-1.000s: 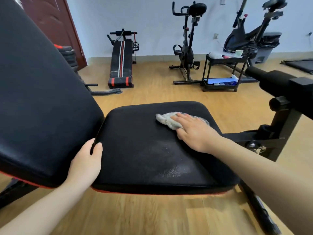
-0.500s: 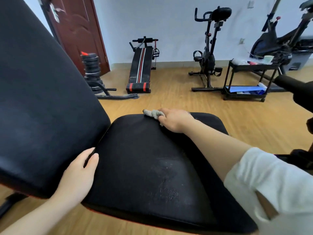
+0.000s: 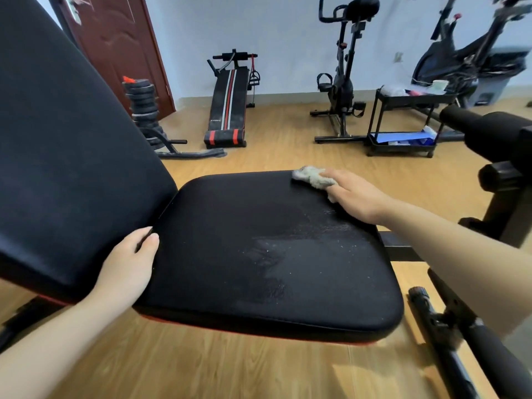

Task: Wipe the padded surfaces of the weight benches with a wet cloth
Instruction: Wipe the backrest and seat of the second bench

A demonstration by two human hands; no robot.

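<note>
Surface [image 3: 244, 254]: black padded seat with a thin red trim under its near edge; a damp, speckled sheen covers its middle and right part.
Backrest [image 3: 72, 139]: black pad tilted up on the left of the surface, with a narrow gap between the two.
Room: wood floor [image 3: 201, 364] under the surface and a pale wall [image 3: 273, 33] far behind it. A dark red door [image 3: 115, 38] stands behind the backrest.
Beyond the surface: a stack of plates [image 3: 144, 108] at far left, a sit-up board [image 3: 229, 102] straight behind, then a bike [image 3: 342, 82] and a low cart [image 3: 403, 122] to the far right.
Right of the surface: a black roller [image 3: 489, 131] on the frame.
Cloth [image 3: 312, 177]: a grey crumpled wad on the far right corner of the surface. Its long axis runs along the far edge, and the free end points left toward the backrest.
Right hand [image 3: 357, 197]: palm down with fingers straight, pressing the cloth flat on the surface. The cloth pokes out past the fingertips.
Left hand [image 3: 129, 263]: released and holding nothing. It rests across the gap at the near left corner of the surface, thumb on the surface and forefinger on the backrest.
</note>
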